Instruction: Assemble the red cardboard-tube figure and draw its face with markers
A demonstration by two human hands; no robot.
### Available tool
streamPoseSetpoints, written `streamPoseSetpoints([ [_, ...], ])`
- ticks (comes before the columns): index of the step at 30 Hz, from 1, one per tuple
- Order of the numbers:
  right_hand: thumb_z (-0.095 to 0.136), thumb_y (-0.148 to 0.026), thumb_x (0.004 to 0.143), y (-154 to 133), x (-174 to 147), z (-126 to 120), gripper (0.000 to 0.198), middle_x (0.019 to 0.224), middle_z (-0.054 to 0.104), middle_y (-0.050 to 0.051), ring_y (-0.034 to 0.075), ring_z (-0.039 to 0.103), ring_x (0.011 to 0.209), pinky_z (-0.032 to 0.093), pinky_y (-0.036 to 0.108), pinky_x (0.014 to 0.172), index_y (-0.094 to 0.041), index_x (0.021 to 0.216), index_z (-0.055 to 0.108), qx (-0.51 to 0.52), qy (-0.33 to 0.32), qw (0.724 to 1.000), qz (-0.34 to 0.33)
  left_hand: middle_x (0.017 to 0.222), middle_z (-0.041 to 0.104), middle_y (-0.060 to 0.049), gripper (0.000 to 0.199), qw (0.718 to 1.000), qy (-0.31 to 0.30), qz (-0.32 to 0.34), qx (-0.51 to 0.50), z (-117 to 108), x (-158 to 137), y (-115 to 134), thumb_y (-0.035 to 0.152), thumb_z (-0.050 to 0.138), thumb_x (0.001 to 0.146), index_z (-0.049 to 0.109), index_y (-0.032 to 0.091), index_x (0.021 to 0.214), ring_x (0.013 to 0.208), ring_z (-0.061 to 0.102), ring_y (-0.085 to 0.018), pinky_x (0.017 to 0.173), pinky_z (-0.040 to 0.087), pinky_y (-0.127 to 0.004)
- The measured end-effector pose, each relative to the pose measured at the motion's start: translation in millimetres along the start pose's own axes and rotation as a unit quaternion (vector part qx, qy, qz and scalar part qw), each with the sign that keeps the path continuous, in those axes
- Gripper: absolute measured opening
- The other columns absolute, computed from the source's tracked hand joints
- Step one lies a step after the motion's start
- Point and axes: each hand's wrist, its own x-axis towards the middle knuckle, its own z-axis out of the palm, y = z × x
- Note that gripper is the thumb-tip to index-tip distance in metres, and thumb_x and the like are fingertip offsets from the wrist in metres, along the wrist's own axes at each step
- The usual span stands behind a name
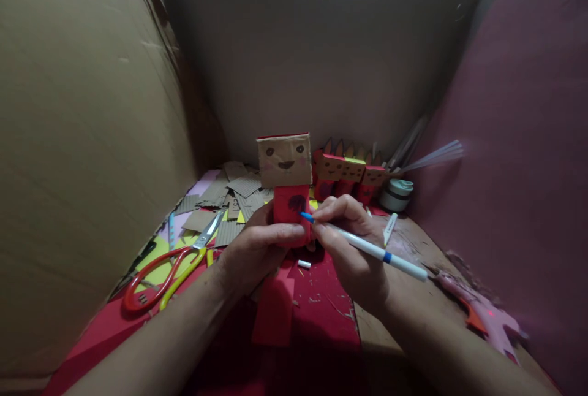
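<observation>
Upright in the middle stands a cardboard figure [285, 166] with a square brown head, a drawn face and a red body bearing a dark round drawing. My left hand [257, 243] is closed around the lower red body, thumb across its front. Between the fingers of my right hand [356, 243] is a white marker [367, 246] with a blue band. Its blue tip meets or nearly meets the edge of the dark drawing; I cannot tell which. A small white cap [304, 264] lies below the figure.
Red-and-yellow scissors [172, 273] lie at left by cardboard scraps [245, 184]. Similar small figures [353, 170] stand behind. A grey-green roll [396, 194], clear sticks [432, 157] and a pink glue gun [482, 310] are at right. Tall cardboard panels [82, 138] enclose the workspace.
</observation>
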Motion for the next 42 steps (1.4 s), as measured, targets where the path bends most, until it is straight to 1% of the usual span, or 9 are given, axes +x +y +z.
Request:
streamPoseSetpoints([
  [3,0.063,-0.015,0.085,0.7,-0.3,0.1,0.010,0.079,0.057,-0.002,0.012,0.051,0.068,0.038,0.025,0.054,-0.024,0.085,0.061,0.013,0.016,1.000,0.006,0.078,0.069,-0.009,0.015,1.000,0.009,-0.013,-0.013,1.8,-2.6,0.3,0.024,0.072,0.074,0.076,0.015,0.086,0.070,0.062,-0.020,0.065,0.049,-0.033],
  [7,0.063,-0.014,0.086,0.2,-0.3,0.0,0.010,0.081,0.058,-0.002,0.011,0.051,0.067,0.039,0.025,0.055,-0.024,0.085,0.061,0.009,0.026,1.000,0.003,0.077,0.067,-0.008,0.012,0.999,0.011,-0.033,-0.020,2.5,-3.2,1.9,0.023,0.070,0.075,0.074,0.014,0.084,0.070,0.062,-0.020,0.065,0.048,-0.032],
  [13,0.061,-0.007,0.083,1.0,-1.0,-3.2,0.016,0.078,0.056,-0.003,0.011,0.049,0.066,0.036,0.024,0.054,-0.023,0.085,0.062,0.021,-0.012,1.000,0.001,0.081,0.069,-0.009,0.024,0.999,-0.004,-0.031,-0.025,-1.4,-0.1,2.3,0.024,0.075,0.070,0.075,0.013,0.091,0.070,0.063,-0.020,0.063,0.051,-0.031],
  [20,0.064,-0.012,0.085,-0.2,-1.0,-0.3,0.011,0.084,0.059,-0.002,0.011,0.053,0.071,0.039,0.023,0.056,-0.023,0.085,0.063,0.016,0.027,1.000,0.003,0.077,0.068,-0.007,0.016,0.999,0.010,-0.025,-0.017,4.3,-3.7,5.2,0.020,0.071,0.073,0.072,0.014,0.087,0.069,0.063,-0.019,0.062,0.050,-0.030],
  [25,0.064,-0.013,0.086,0.6,-0.2,0.3,0.010,0.082,0.060,-0.002,0.010,0.053,0.068,0.039,0.023,0.055,-0.023,0.086,0.063,0.001,0.024,1.000,-0.007,0.072,0.066,-0.005,0.012,1.000,-0.006,0.022,0.001,3.4,-1.2,4.2,0.020,0.071,0.073,0.071,0.015,0.084,0.065,0.062,-0.019,0.062,0.052,-0.032],
  [31,0.063,-0.013,0.087,0.8,-0.1,-0.5,0.011,0.082,0.059,-0.002,0.011,0.052,0.070,0.040,0.024,0.056,-0.023,0.087,0.063,0.006,0.019,1.000,-0.017,0.077,0.068,-0.008,0.017,1.000,-0.018,-0.016,-0.007,-2.2,0.5,1.7,0.022,0.072,0.072,0.072,0.014,0.087,0.068,0.063,-0.019,0.062,0.052,-0.031],
  [35,0.062,-0.010,0.085,0.1,-0.7,-1.3,0.013,0.079,0.057,-0.002,0.012,0.053,0.074,0.039,0.024,0.056,-0.023,0.086,0.063,0.030,0.000,0.999,-0.010,0.078,0.068,-0.007,0.019,1.000,-0.018,-0.006,-0.009,-2.4,0.8,1.8,0.021,0.073,0.072,0.072,0.014,0.089,0.068,0.063,-0.018,0.060,0.051,-0.029],
  [39,0.063,-0.013,0.087,0.0,-0.5,-0.6,0.010,0.084,0.059,-0.001,0.012,0.053,0.074,0.040,0.025,0.057,-0.023,0.088,0.064,-0.002,0.020,0.999,-0.027,0.077,0.067,-0.006,0.018,1.000,-0.017,0.009,-0.014,0.9,-0.2,3.5,0.019,0.072,0.073,0.071,0.015,0.090,0.067,0.063,-0.018,0.060,0.051,-0.030],
  [42,0.064,-0.015,0.088,0.2,0.2,0.3,0.009,0.087,0.059,0.000,0.012,0.054,0.075,0.041,0.026,0.058,-0.023,0.090,0.064,-0.021,0.024,0.999,-0.039,0.081,0.066,-0.006,0.020,1.000,-0.012,0.007,-0.027,3.4,-0.5,3.6,0.017,0.073,0.073,0.071,0.015,0.093,0.068,0.063,-0.017,0.062,0.052,-0.030],
])
